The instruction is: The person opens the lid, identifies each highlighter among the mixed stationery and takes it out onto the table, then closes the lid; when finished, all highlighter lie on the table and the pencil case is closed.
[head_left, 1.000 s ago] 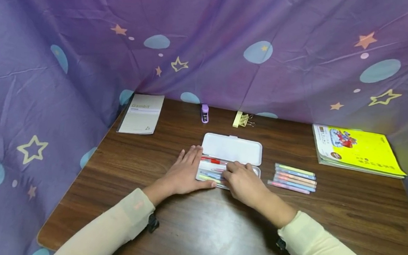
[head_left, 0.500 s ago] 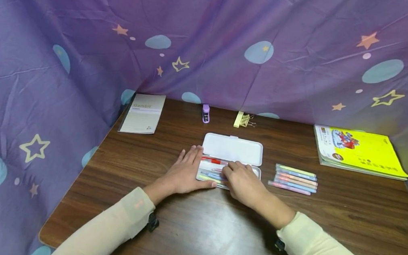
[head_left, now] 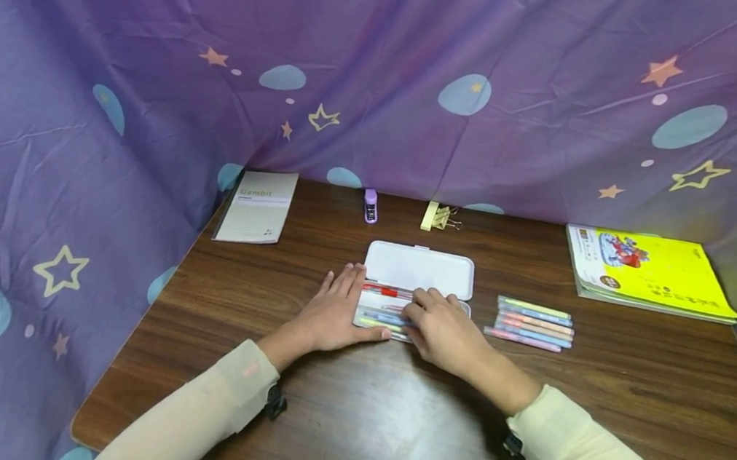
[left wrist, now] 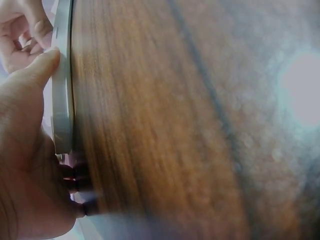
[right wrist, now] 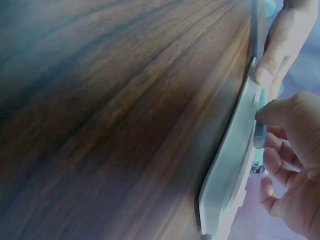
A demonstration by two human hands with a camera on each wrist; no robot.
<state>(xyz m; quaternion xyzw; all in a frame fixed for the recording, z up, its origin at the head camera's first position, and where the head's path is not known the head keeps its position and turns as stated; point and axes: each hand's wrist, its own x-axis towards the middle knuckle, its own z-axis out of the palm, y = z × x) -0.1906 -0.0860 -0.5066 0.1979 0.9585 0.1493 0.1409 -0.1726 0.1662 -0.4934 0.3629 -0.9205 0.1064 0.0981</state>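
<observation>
An open white pencil case (head_left: pixel 419 269) lies on the table, its lid folded back, with a red pen (head_left: pixel 389 291) and several other pens in its tray. My left hand (head_left: pixel 332 314) rests against the case's left end, fingers straight and thumb on the front rim. Over the right part of the tray is my right hand (head_left: pixel 448 332). In the right wrist view, its thumb and fingers pinch a bluish pen (right wrist: pixel 259 135) just above the case's rim. The hand hides part of the tray in the head view.
A row of several coloured pens (head_left: pixel 534 323) lies right of the case. Farther back are a notebook (head_left: pixel 255 209), a purple stapler (head_left: pixel 370 206), binder clips (head_left: pixel 442 217) beside a pale yellow block (head_left: pixel 430 216), and yellow books (head_left: pixel 661 274). A patterned curtain (head_left: pixel 382 78) borders the table.
My right hand has shifted slightly to the right over the tray, and the pens under its fingers lie a little differently. My left hand has stayed in place.
</observation>
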